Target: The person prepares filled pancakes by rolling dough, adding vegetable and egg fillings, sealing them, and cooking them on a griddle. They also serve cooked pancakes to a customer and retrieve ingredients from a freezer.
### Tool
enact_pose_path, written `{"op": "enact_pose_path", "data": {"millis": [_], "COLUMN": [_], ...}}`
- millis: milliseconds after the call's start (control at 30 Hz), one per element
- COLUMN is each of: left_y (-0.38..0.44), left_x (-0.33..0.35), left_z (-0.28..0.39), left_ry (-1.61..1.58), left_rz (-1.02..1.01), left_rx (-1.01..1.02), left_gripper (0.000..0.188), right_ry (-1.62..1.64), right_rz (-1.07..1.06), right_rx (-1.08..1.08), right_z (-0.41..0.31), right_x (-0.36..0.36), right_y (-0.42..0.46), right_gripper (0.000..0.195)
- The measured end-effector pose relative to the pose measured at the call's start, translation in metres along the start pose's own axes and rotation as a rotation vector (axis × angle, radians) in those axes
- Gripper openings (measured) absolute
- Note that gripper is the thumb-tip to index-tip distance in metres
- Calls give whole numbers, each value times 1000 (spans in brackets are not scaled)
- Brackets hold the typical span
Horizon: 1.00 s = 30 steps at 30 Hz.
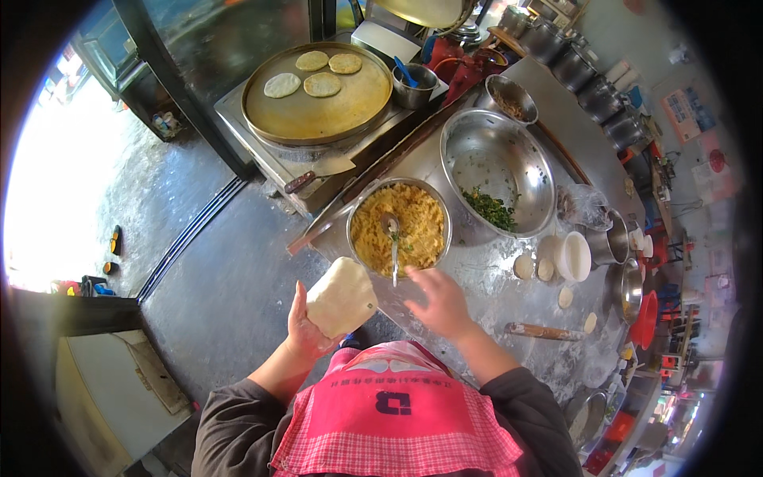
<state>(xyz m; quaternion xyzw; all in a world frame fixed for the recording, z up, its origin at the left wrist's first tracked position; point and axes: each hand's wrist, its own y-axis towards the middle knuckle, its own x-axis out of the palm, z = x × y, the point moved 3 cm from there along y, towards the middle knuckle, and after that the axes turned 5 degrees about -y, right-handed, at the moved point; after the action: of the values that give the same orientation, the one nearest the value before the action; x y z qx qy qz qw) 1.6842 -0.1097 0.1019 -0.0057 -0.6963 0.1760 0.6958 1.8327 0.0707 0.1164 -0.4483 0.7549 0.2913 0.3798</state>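
My left hand (307,325) holds up a flattened sheet of dough (341,298), its thumb at the left edge and the palm beneath. A small green fleck sticks to the dough's lower right. Slightly blurred, my right hand (440,303) hovers with fingers apart by the near rim of a steel bowl (448,229). Yellow, shredded-looking filling (420,206) fills that bowl. A metal spoon (394,256) rests in it, handle towards me; the fingers look close to the handle, though I see no grip on it.
Several flatbreads (322,84) lie on a round griddle (334,122). A cleaver (322,173) lies at its front edge. Right of the filling stands a large steel basin (477,149) with chopped greens (492,208). Dough pieces (545,269) and a rolling pin (545,331) lie on the floured metal table (477,292).
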Motion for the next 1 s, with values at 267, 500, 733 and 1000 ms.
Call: {"op": "enact_pose_path", "data": {"millis": [267,500,733,1000], "left_y": [9,45,81,136], "left_x": [-11,16,30,36], "left_z": [30,-11,-61,-137], "left_ry": [190,213,192,184], "left_rz": [122,73,95,180], "left_rx": [128,-2,-165,-141], "left_gripper": [60,60,63,56], "right_ry": [-118,187,623,368], "right_rz": [236,324,323,516], "right_rx": [-100,142,226,525], "right_z": [-4,37,102,274], "right_x": [25,20,-9,-123], "right_y": [45,90,52,12], "right_gripper": [10,9,14,20]}}
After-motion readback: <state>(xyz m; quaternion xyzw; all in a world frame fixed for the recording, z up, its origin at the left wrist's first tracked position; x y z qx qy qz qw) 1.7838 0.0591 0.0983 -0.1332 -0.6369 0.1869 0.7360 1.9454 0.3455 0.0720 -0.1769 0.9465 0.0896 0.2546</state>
